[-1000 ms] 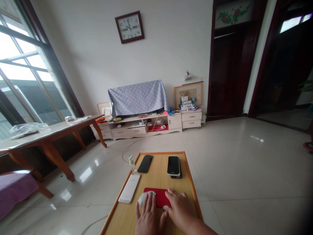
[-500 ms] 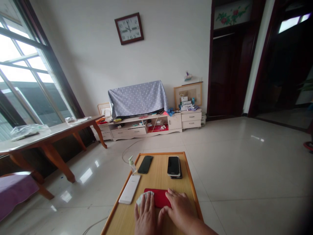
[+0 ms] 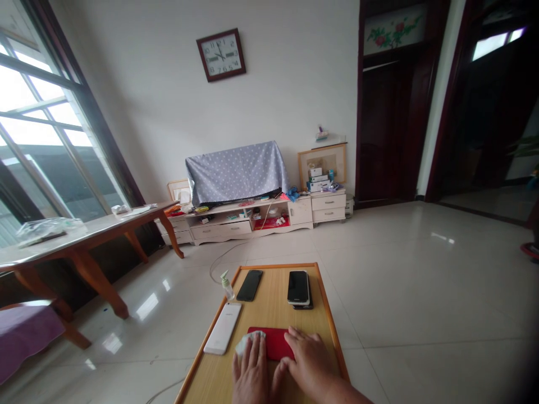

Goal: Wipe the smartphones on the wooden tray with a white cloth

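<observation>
A red phone lies flat near the front of a small wooden table. My left hand lies flat with fingers stretched, pressing a white wipe onto the phone's left end. My right hand rests flat beside it, fingers on the phone's right end. A white phone lies at the table's left edge. Further back sit a black phone, two stacked phones and a small spray bottle.
A long wooden side table stands at the left under the window. A low TV stand with a covered screen lines the far wall. A white cable runs over the tiled floor. Dark doorways open at the right.
The view has tilted slightly downward. Both hands stay on the red phone, almost unmoved; the left hand still presses the wipe.
</observation>
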`<act>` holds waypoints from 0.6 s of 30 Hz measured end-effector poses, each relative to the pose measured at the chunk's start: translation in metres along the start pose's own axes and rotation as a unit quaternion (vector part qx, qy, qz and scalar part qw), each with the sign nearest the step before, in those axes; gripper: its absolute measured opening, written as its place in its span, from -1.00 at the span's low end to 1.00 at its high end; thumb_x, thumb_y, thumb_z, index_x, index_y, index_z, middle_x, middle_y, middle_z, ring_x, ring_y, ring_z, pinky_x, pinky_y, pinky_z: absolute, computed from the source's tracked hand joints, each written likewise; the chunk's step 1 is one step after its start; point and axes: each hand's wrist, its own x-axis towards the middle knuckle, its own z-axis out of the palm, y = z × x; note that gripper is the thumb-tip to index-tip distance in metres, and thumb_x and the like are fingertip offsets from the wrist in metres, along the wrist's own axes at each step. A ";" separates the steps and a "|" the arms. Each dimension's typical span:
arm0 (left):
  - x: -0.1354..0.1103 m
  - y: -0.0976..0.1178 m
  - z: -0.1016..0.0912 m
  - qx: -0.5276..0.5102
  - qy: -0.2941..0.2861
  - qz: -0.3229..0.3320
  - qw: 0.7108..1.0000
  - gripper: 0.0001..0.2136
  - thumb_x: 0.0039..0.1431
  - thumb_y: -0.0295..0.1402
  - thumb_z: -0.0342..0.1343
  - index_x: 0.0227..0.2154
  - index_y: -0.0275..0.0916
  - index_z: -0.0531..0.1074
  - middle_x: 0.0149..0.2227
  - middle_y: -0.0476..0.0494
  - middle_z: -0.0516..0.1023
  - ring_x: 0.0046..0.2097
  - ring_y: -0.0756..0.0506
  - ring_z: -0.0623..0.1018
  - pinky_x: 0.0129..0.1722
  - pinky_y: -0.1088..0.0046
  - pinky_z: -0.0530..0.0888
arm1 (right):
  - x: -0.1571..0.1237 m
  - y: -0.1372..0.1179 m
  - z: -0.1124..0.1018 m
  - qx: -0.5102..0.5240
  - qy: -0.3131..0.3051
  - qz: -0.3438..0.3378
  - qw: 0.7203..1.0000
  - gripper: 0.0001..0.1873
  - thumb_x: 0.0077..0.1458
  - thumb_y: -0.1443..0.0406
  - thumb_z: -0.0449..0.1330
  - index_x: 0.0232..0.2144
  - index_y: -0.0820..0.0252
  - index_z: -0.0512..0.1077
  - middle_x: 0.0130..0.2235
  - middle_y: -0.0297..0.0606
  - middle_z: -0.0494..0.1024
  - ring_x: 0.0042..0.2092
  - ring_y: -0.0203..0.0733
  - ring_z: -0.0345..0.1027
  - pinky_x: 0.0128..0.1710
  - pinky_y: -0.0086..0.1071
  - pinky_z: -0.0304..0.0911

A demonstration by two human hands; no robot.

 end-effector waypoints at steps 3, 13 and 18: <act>-0.002 -0.008 -0.003 -0.007 0.018 0.157 0.987 -0.37 0.27 0.10 -0.03 0.34 0.06 0.11 0.34 -0.02 0.28 0.34 -0.23 0.31 0.33 0.09 0.22 | 0.000 0.001 0.000 0.000 -0.001 -0.001 1.000 -0.43 0.08 0.22 0.16 0.18 0.06 0.42 0.28 -0.18 0.38 0.29 -0.04 0.22 0.28 -0.16 0.01; -0.001 0.003 0.004 0.011 0.011 -0.054 0.998 -0.34 0.30 0.06 -0.11 0.33 -0.22 0.16 0.38 -0.24 0.18 0.40 -0.38 0.14 0.34 -0.22 0.07 | 0.001 0.002 0.002 0.003 0.007 -0.004 1.000 -0.41 0.06 0.24 0.17 0.18 0.06 0.42 0.27 -0.18 0.39 0.28 -0.03 0.23 0.28 -0.15 0.02; 0.001 0.002 -0.006 -0.017 -0.023 0.048 0.998 -0.40 0.29 0.12 -0.09 0.31 0.01 0.19 0.35 -0.12 0.26 0.37 -0.34 0.24 0.35 -0.19 0.06 | 0.000 0.001 0.000 0.004 0.004 -0.003 1.000 -0.41 0.07 0.23 0.17 0.19 0.05 0.41 0.27 -0.20 0.38 0.28 -0.03 0.23 0.29 -0.15 0.01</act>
